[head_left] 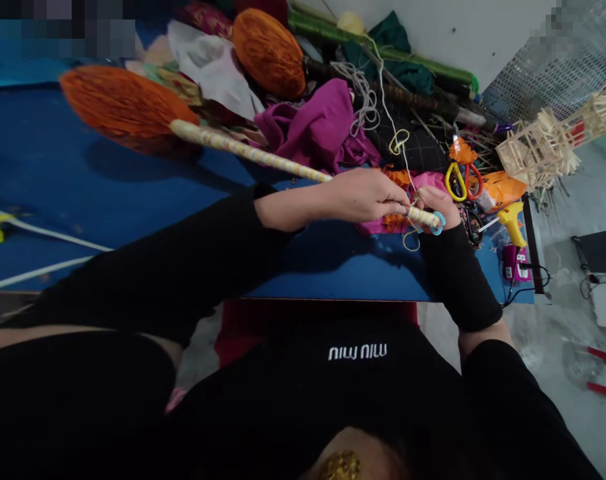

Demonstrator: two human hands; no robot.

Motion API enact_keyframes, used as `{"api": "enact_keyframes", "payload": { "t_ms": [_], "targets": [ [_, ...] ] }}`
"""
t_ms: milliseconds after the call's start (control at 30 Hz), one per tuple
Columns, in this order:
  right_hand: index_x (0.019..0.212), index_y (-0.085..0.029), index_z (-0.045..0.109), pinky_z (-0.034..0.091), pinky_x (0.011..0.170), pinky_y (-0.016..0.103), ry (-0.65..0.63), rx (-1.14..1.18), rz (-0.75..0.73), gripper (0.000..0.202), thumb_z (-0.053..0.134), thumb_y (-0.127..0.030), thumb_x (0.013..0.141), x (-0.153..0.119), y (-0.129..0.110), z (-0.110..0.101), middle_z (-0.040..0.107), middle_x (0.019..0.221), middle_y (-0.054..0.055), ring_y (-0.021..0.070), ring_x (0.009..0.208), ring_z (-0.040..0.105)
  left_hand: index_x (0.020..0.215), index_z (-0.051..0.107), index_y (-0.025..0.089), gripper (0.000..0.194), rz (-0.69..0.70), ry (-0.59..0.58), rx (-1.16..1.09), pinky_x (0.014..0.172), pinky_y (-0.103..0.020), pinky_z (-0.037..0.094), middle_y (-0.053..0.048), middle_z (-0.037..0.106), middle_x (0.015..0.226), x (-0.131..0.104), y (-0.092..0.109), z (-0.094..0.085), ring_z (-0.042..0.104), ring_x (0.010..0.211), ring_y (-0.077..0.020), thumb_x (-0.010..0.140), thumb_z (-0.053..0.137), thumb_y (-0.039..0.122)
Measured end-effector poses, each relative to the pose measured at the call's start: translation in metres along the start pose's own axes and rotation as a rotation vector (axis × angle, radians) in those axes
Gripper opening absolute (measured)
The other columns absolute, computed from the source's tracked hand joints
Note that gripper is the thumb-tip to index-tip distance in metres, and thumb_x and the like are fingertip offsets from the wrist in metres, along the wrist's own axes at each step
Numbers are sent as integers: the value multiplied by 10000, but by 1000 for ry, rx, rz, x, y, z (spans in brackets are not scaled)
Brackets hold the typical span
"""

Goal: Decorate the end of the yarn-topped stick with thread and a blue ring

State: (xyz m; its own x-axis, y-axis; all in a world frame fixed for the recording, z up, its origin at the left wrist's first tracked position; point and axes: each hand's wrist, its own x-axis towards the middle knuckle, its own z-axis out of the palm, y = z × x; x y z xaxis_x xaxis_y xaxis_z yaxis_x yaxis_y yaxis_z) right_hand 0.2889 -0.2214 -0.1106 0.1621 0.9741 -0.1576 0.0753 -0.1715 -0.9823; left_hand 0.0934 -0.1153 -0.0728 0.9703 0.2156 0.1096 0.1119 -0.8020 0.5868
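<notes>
A long stick (263,155) wrapped in pale yellow and white is held slantwise above a blue table (293,283) by two bare hands set close together near its lower end. The stick is clasped from above by the left hand (360,193), with fingertips pinched beside the wrapping. The end, where a light-blue ring (438,223) is seen, is laid across the right hand (439,205); its fingers are partly hidden, so whether they are clamped cannot be told. A pale thread (383,87) is stretched down to the fingers from the far side. At the stick's far end, an orange oval bundle (127,110) is seen. Beyond the stick, purple cloth (313,127) is heaped near a second orange bundle (269,53). To the right, scissors (457,181) with yellow and red handles and a yellow glue gun (511,223) are placed.
</notes>
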Motion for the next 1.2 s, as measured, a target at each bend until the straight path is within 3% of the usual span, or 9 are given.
{"api": "enact_keyframes", "payload": {
  "t_ms": [233, 333, 433, 567, 667, 733, 900, 1033, 1200],
  "targets": [
    [630, -227, 559, 287, 429, 246, -169, 71, -26, 560, 789, -730, 723, -6, -4, 2, 424, 490, -69, 61, 428, 297, 1113, 823, 199, 331, 60, -106, -139, 657, -184, 385, -15, 819, 891, -2, -5, 2, 639, 666, -96, 935, 561, 294],
    [628, -235, 549, 254, 438, 250, -169, 23, -33, 579, 746, -770, 728, -3, -3, 2, 381, 482, -77, 66, 440, 253, 1088, 823, 202, 324, 54, -154, -120, 647, -187, 380, -8, 808, 856, 0, -6, 2, 622, 639, -94, 933, 555, 301],
    [631, -233, 551, 293, 494, 263, -41, -233, -247, 574, 630, -767, 826, -6, -12, 2, 414, 517, -50, 92, 497, 322, 1116, 808, 227, 332, -8, -130, 31, 645, -209, 361, -9, 817, 920, 3, -2, 5, 657, 717, -119, 949, 538, 323],
    [697, -215, 610, 320, 598, 288, 251, -950, -636, 456, 516, -551, 992, -23, -26, 8, 575, 665, 15, 122, 614, 447, 1186, 771, 245, 353, -125, 32, 251, 662, -248, 351, -30, 816, 1098, 5, 6, 10, 707, 906, -179, 977, 501, 338],
    [749, -209, 643, 276, 577, 307, 506, -1361, -736, 408, 469, -433, 1042, -38, -22, 21, 596, 670, 19, 119, 567, 411, 1157, 764, 219, 354, -141, 89, 258, 698, -267, 385, -41, 807, 1130, 5, 9, 8, 715, 959, -195, 994, 473, 336],
    [804, -195, 671, 288, 581, 311, 642, -1493, -760, 392, 452, -394, 1060, -46, -14, 31, 617, 674, 21, 115, 551, 426, 1181, 756, 200, 382, -147, 99, 239, 721, -283, 403, -58, 802, 1136, 4, 10, 5, 718, 978, -209, 1003, 451, 346],
    [1041, -158, 729, 374, 602, 276, 660, -1472, -783, 309, 463, -313, 1062, -53, 10, 39, 740, 836, 70, 113, 617, 575, 1225, 732, 199, 390, -102, 128, 177, 740, -281, 422, -48, 802, 1057, 2, 6, -2, 715, 917, -204, 940, 527, 369],
    [1086, -157, 747, 418, 586, 253, 624, -1377, -838, 297, 480, -282, 1052, -50, 21, 36, 771, 874, 78, 121, 654, 647, 1133, 752, 186, 337, -70, 139, 170, 719, -280, 421, -48, 801, 1010, 2, 3, -1, 713, 874, -192, 906, 534, 304],
    [1137, -169, 749, 513, 685, 250, 567, -1264, -776, 305, 474, -269, 1053, -49, 25, 37, 791, 959, 93, 147, 781, 717, 1083, 769, 207, 324, -93, 188, 275, 684, -288, 387, -50, 798, 1043, -2, 5, 1, 722, 940, -206, 939, 508, 334]
  ]
}}
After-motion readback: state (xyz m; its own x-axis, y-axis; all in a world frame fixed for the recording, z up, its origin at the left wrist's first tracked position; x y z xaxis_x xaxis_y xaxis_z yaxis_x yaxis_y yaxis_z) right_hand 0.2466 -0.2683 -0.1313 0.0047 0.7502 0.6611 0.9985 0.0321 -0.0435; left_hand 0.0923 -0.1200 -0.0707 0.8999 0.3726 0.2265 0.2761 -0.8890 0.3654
